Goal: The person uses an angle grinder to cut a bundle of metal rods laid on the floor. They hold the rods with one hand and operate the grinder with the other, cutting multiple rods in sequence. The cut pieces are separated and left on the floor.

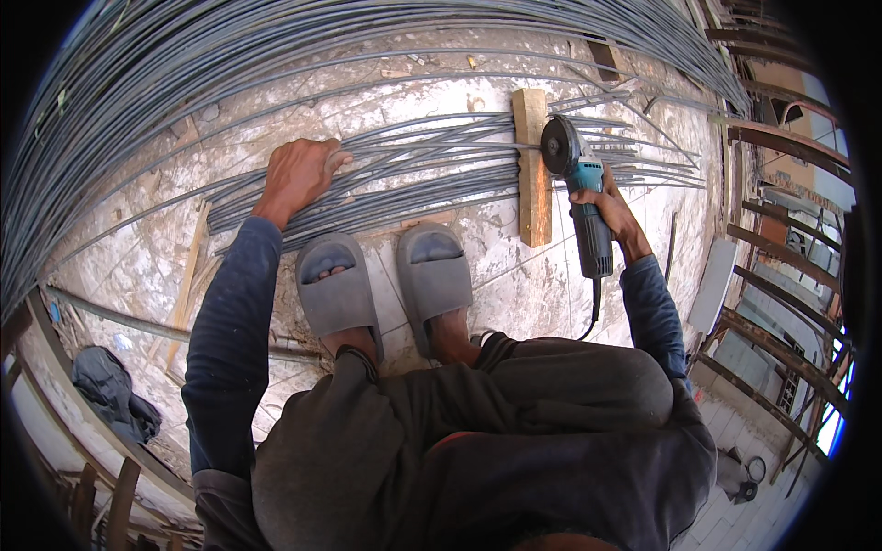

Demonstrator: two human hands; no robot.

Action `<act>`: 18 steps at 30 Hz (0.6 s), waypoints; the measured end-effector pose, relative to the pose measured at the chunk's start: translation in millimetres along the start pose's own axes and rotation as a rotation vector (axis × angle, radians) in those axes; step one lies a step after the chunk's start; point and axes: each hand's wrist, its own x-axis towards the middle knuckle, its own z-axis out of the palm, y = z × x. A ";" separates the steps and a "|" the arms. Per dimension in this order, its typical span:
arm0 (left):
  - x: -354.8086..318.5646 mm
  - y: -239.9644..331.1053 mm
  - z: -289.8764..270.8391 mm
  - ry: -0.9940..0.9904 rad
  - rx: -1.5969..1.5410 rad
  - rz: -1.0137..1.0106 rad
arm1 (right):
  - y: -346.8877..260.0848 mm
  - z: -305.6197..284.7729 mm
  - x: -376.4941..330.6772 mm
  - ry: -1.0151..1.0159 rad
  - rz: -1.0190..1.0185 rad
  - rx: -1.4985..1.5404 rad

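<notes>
Angle grinder (582,197) is gripped in right hand (614,213), disc at rod bundle (404,170) just beside wooden block (530,165). Left hand (299,174) is pressed flat on rods, left of block. Kickback or sparks are likely toward slippered feet (386,275) if rods shift.

Steel rods (413,170) lie on the floor (496,275) under the left hand (299,174). They cross a wooden block (531,174) left of the right hand (611,211). The angle grinder (581,188) sits in that hand.

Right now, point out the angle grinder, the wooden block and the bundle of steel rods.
angle grinder (588,197): head view, on its teal body.
wooden block (532,184): head view, on its middle.
bundle of steel rods (423,174): head view, on the rods' mid-length.
</notes>
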 end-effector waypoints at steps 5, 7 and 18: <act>0.4 0.0 0.3 -0.002 -0.003 -0.007 | -7.0 2.3 5.8 0.010 -0.030 0.031; 0.4 0.3 1.3 0.012 -0.017 0.003 | -7.3 3.7 6.7 0.023 -0.064 0.033; 2.2 0.3 1.1 -0.017 0.035 -0.008 | 0.8 0.9 9.9 0.006 -0.042 0.038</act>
